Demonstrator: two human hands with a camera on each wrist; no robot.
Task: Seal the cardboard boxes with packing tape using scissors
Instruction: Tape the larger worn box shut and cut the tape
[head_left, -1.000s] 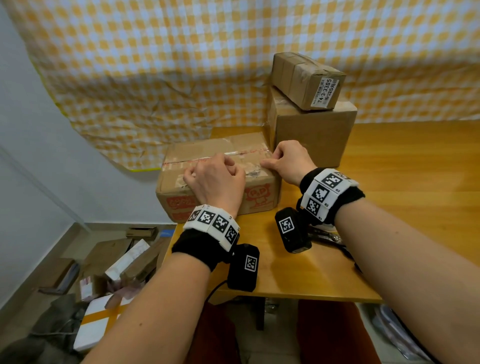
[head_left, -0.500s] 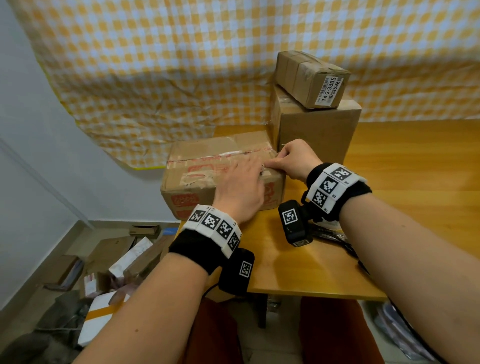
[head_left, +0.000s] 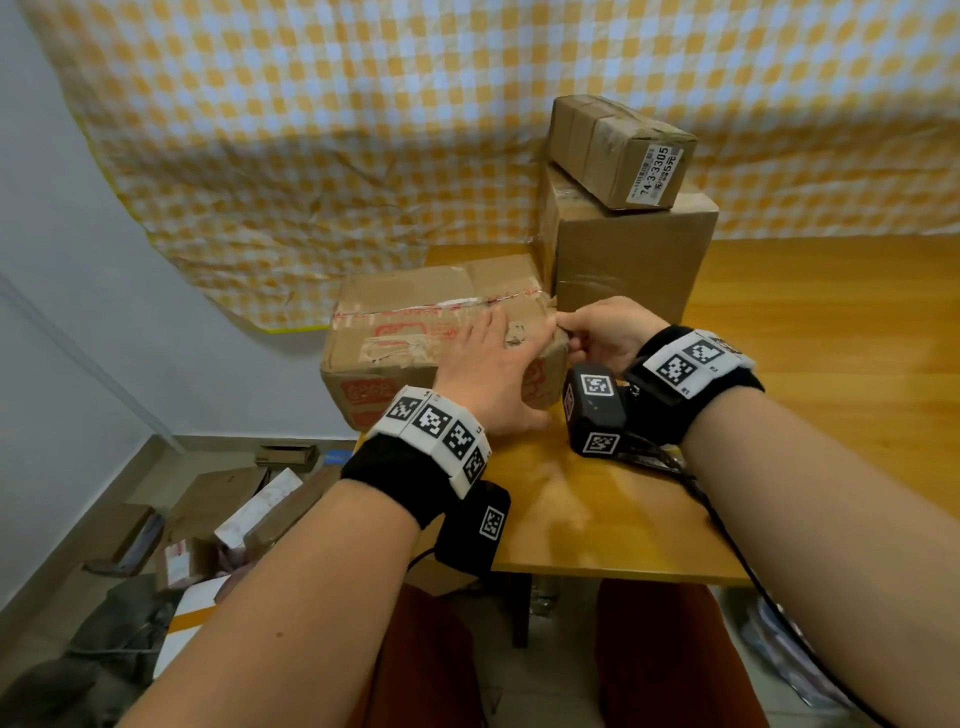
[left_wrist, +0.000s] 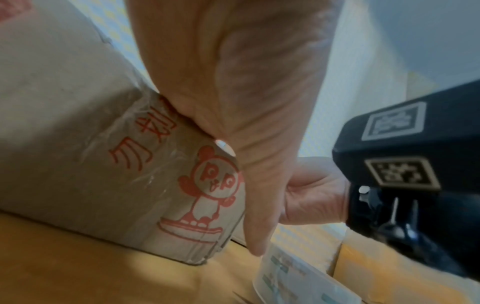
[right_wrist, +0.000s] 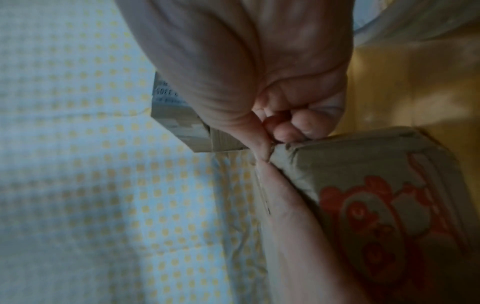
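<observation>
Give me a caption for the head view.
Left hand presses flat on the printed box; right hand pinches its corner.

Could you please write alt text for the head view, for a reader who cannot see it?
A person's left hand lies flat on a printed box at a wooden table's corner, while the right hand, fingers curled, pinches at the box's right edge. Behind stands a plain box with a small labelled box on top, before a yellow checked cloth.
</observation>
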